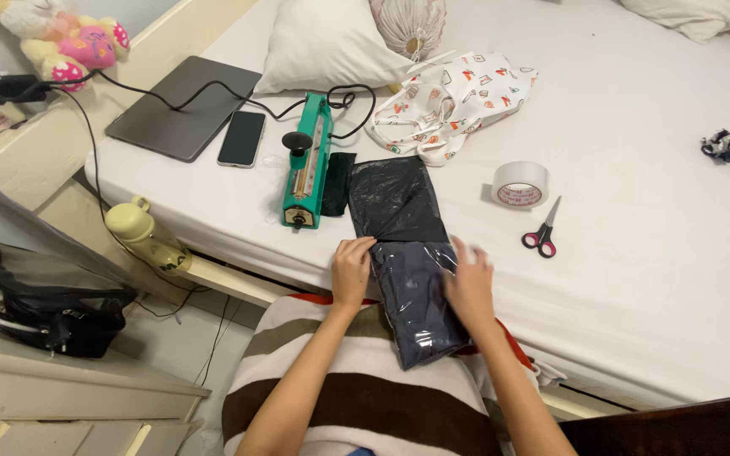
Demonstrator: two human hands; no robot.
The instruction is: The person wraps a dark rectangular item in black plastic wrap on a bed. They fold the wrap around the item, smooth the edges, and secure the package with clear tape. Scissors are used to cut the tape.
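Observation:
A dark folded garment inside a clear plastic bag [420, 304] lies over the bed's front edge and onto my lap. My left hand [352, 272] grips its left edge near the top. My right hand [470, 285] rests flat on its right side, fingers spread against the plastic. A black plastic mailer bag [394, 199] lies flat on the white sheet just beyond the packet, touching its top end. A green heat sealer [307, 165] with a black knob stands to the left of the black bag.
A roll of white tape [520, 184] and red-handled scissors [542, 230] lie to the right. A printed cloth [449, 103], pillow [323, 42], phone [242, 138] and closed laptop [186, 105] sit farther back. A yellow-green bottle [144, 234] and black bag [44, 295] are at left.

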